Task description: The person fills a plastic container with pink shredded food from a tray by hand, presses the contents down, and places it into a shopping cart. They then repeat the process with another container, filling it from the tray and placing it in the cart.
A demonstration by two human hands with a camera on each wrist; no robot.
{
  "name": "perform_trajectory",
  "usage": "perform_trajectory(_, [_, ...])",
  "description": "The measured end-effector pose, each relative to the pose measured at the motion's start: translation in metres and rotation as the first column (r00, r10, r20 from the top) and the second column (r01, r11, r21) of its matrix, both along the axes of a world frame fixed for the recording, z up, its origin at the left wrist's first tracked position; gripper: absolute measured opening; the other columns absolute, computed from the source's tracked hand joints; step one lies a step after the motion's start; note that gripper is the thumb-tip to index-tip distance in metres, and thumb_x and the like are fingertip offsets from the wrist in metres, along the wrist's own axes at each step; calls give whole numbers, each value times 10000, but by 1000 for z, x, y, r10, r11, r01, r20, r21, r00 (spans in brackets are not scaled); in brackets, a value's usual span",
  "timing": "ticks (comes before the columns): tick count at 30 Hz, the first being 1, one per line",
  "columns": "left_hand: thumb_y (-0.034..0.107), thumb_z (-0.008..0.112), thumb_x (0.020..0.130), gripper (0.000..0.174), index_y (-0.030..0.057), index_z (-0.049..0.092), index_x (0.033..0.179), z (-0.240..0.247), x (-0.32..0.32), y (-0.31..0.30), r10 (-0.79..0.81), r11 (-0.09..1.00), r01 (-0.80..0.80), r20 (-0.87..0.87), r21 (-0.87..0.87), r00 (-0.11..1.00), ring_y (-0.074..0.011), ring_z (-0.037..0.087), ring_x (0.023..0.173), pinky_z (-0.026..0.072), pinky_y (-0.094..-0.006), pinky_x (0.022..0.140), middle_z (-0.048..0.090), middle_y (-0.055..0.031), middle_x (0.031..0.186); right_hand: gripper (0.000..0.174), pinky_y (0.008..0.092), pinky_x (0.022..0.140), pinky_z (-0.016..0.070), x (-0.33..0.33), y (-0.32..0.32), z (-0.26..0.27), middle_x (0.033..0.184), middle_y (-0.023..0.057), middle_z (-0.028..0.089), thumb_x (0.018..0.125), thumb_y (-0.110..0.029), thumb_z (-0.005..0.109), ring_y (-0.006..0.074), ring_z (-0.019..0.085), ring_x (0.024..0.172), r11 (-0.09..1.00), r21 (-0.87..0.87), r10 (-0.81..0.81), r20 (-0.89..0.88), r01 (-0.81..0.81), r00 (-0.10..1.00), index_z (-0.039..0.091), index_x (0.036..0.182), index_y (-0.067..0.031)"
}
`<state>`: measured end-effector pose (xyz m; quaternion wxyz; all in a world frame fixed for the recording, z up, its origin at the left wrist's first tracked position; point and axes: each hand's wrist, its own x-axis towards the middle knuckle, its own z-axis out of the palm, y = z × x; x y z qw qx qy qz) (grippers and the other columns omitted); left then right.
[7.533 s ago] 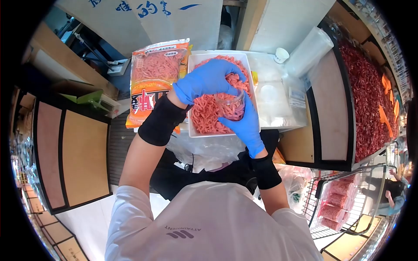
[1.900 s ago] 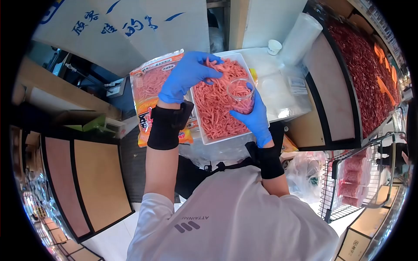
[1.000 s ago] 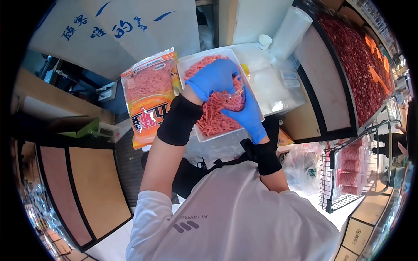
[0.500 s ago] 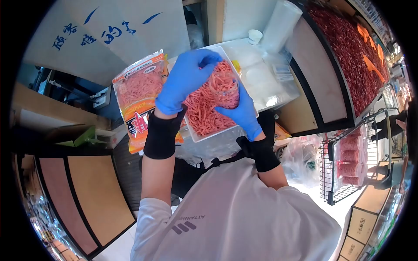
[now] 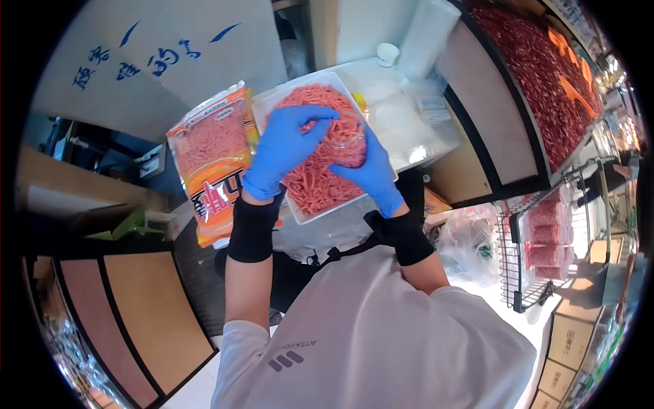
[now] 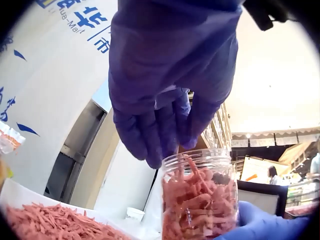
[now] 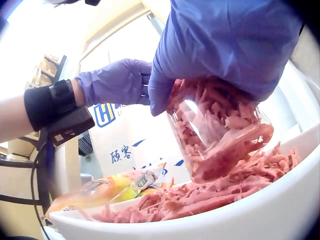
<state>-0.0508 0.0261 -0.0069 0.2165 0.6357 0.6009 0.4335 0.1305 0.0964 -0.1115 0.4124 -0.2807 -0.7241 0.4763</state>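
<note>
My right hand [image 5: 375,177] grips a clear plastic jar [image 6: 199,200] packed with pink shredded strips nearly up to its threaded rim. In the right wrist view the jar stands tilted, its lower end close over the strips in the white tray [image 7: 240,222]. My left hand [image 5: 289,143] hovers beside the mouth of the jar. Its fingers [image 6: 150,135] point down, loosely bent, with the tips right at the rim. No strips show between them. Both hands wear blue gloves. Loose pink strips [image 5: 317,187] fill much of the tray.
Left of the tray lies an orange bag [image 5: 211,157] of similar strips. To its right are clear plastic sheeting [image 5: 402,126], a white cup [image 5: 387,54] and a plastic roll [image 5: 430,37]. A wire cart [image 5: 538,235] with filled jars stands behind right.
My left hand carried strips from the tray to the jar, lifted away, and has come back down near its rim. The jar is fuller than before. My right hand keeps holding it.
</note>
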Motion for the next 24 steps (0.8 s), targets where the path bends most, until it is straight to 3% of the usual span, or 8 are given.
perform_trajectory(2, [125, 603, 926, 239, 12, 697, 1115, -3, 7, 4, -33, 998, 30, 57, 59, 998, -194, 680, 966, 510, -307, 891, 723, -116, 1048, 995, 369, 1068, 416, 0, -2, 2, 1374, 163, 489, 620, -217, 911, 260, 491, 1280, 1000, -24, -6, -19, 6, 1000, 376, 1428, 7])
perform_trajectory(4, [162, 612, 934, 234, 18, 692, 1100, -3, 14, 6, -132, 975, 155, -145, 161, 981, -260, 661, 1042, 494, -331, 929, 699, -134, 1108, 993, 369, 1068, 415, 0, -4, 6, 1376, 165, 487, 620, -212, 910, 262, 492, 1280, 999, -49, 6, -49, -8, 999, 377, 1427, 9])
perform_trajectory(5, [234, 595, 948, 267, 42, 672, 1118, -4, 22, 2, -65, 990, 94, -250, 105, 966, -314, 617, 1119, 426, -428, 1020, 669, -144, 1157, 986, 368, 1066, 415, 0, -4, 8, 1374, 166, 488, 623, -201, 902, 263, 494, 1279, 1000, -21, -3, -53, 2, 999, 375, 1429, 7])
perform_trajectory(9, [344, 555, 953, 330, 85, 653, 1133, -12, 42, 1, -17, 990, 73, -401, 124, 916, -327, 617, 1093, 293, -570, 1073, 671, -135, 1123, 949, 365, 1052, 422, -1, -5, 14, 1356, 164, 503, 641, -160, 869, 263, 506, 1266, 999, 20, -24, -53, 25, 998, 373, 1435, -1])
perform_trajectory(13, [391, 582, 929, 354, 99, 666, 1112, -16, 50, 1, 22, 995, 27, -480, 96, 877, -337, 638, 1015, 332, -545, 1042, 687, -125, 1069, 901, 357, 1038, 432, 1, -5, 13, 1348, 164, 507, 673, -129, 832, 256, 515, 1252, 997, 58, -56, 6, 56, 998, 373, 1438, -5])
perform_trajectory(19, [455, 641, 866, 393, 133, 684, 1086, -5, 52, 4, -129, 985, 49, -509, -168, 851, -318, 648, 967, 362, -530, 987, 702, -116, 998, 845, 332, 1000, 459, 1, -6, 3, 1330, 158, 517, 712, -95, 784, 228, 545, 1204, 999, 35, -26, -70, 29, 997, 372, 1443, 7])
perform_trajectory(22, [479, 650, 854, 415, 131, 684, 1078, -4, 50, 2, -160, 979, 53, -575, -198, 802, -317, 643, 978, 359, -525, 994, 697, -115, 1025, 821, 330, 993, 465, -3, -8, 8, 1326, 155, 528, 727, -101, 774, 217, 557, 1191, 977, -177, 61, -307, -120, 950, 381, 1439, 16])
perform_trajectory(24, [479, 657, 842, 427, 116, 680, 1065, 1, 59, -5, 32, 999, -30, -513, 12, 858, -319, 640, 989, 349, -528, 1010, 688, -121, 1032, 788, 328, 1010, 456, 4, -2, 12, 1346, 154, 523, 742, -107, 766, 216, 550, 1212, 998, -45, 45, -65, -48, 997, 406, 1434, -1])
